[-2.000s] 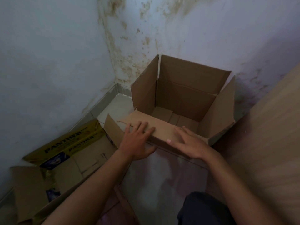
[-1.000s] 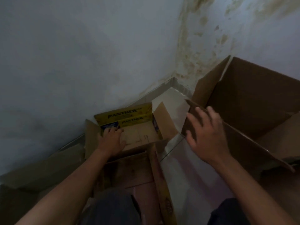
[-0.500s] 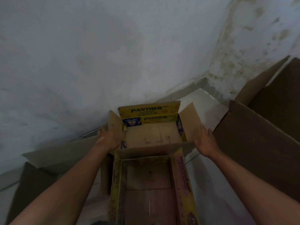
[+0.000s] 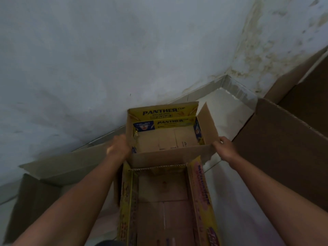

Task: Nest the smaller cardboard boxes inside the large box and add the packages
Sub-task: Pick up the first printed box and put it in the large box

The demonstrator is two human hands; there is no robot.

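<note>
An open yellow Panther box (image 4: 168, 139) is held in the middle of the view, its flaps up and its inside bare. My left hand (image 4: 118, 148) presses against its left wall, blurred. My right hand (image 4: 224, 147) grips its right near corner. Just below it lies a second open box with yellow and pink print (image 4: 165, 201), also with nothing inside. The large brown box (image 4: 287, 144) stands at the right, with only its near flap and part of its wall in view. No packages are in sight.
Flattened cardboard (image 4: 58, 166) and a dark sheet (image 4: 32, 201) lie along the left wall. White floor tiles (image 4: 229, 110) run into the stained wall corner (image 4: 226, 76). My dark-clothed knee (image 4: 110, 243) shows at the bottom edge.
My hands left the large box's flap and swung left. Both now hold the Panther box by its sides, and it sits slightly higher and closer than half a second ago.
</note>
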